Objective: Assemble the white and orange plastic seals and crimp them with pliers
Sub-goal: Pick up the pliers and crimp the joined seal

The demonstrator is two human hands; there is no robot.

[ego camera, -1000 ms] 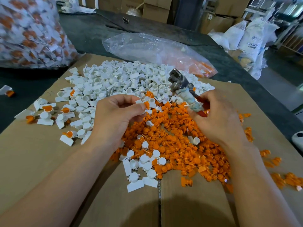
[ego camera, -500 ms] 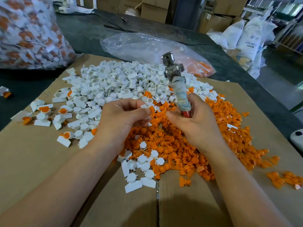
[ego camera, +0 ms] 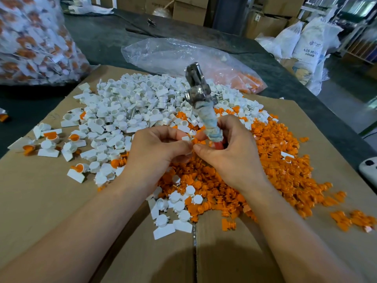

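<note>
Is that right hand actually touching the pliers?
Touching. The head view shows the right hand gripping the pliers by their wrapped handle.

Count: left hand 1, right hand 1, pliers 1, plastic bags 2, cardboard sheet 1; white seal parts and orange seal parts uncountable.

- The cardboard sheet lies on the table
- On its far left part is the pile of seal bodies; the pile of inserts is right of it and nearer
- Some joined seals lie apart, near the sheet's left edge
- The left hand and right hand meet above where the piles border, a small seal piece between their fingertips
- The pliers stand up out of the right hand
- Behind the sheet lies a flat bag; a full bag is far left
</note>
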